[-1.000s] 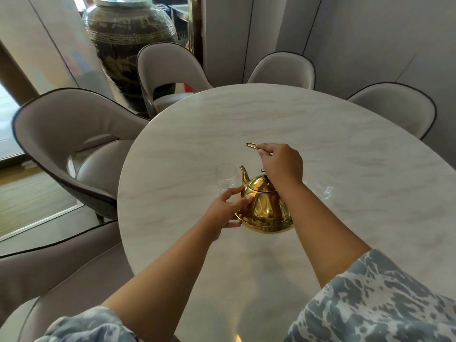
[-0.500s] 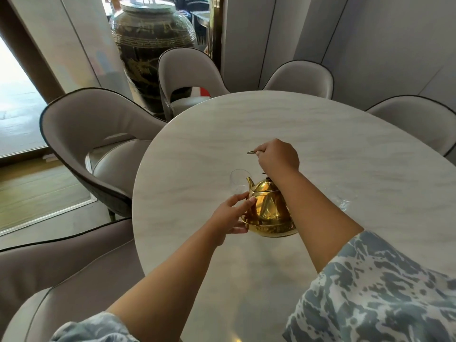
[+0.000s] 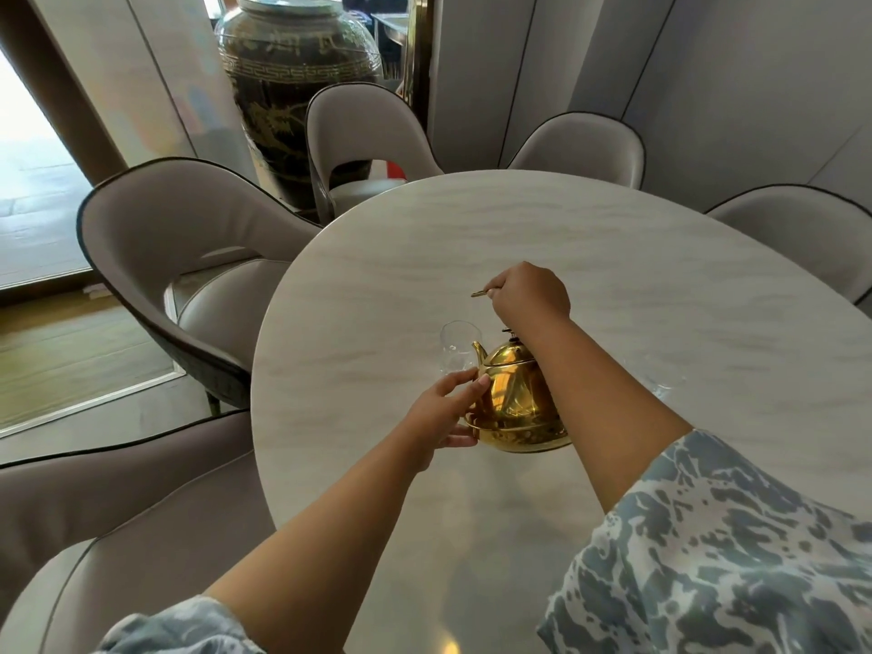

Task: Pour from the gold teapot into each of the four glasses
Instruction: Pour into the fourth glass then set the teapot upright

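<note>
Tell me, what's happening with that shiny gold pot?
A person is tipping the gold teapot toward a clear glass on the round marble table. The right hand grips the handle from above, and the left hand steadies the pot's side. The spout sits at the glass's rim. Whether liquid is flowing can't be seen.

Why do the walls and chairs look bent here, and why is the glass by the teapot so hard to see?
Head view: the wide-angle lens bows the wall panels and the chairs near the edges. Daylight from the left washes out the floor there. The clear glass nearly vanishes against the pale marble table. The gold teapot mirrors the room in bright glare. The right hand and left hand look sharp.
</note>
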Available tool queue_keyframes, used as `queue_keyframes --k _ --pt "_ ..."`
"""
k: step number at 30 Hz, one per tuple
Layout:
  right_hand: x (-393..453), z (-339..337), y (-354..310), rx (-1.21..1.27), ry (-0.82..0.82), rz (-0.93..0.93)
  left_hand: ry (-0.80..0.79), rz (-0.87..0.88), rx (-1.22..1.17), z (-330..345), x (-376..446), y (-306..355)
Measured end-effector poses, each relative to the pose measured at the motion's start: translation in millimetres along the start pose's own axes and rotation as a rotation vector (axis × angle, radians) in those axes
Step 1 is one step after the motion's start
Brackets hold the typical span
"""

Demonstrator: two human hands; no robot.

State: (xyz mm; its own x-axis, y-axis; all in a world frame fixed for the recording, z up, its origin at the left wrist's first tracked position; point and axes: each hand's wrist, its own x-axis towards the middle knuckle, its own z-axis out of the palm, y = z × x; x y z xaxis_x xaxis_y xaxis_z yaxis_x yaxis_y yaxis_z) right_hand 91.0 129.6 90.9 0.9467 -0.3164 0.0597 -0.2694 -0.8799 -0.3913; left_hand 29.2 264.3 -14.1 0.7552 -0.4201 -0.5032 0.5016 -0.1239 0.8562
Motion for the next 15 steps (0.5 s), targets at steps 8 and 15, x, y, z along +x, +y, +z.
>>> queue_keyframes --k 8,15 --pt "2.8 -3.1 -2.5 -0.028 -0.005 -0.015 0.002 0.007 -0.014 2.0 -1.0 2.5" --pt "3.0 -4.6 -1.7 -0.001 -0.017 -0.041 -0.007 0.019 -0.026 2.9 -3.2 3.9"
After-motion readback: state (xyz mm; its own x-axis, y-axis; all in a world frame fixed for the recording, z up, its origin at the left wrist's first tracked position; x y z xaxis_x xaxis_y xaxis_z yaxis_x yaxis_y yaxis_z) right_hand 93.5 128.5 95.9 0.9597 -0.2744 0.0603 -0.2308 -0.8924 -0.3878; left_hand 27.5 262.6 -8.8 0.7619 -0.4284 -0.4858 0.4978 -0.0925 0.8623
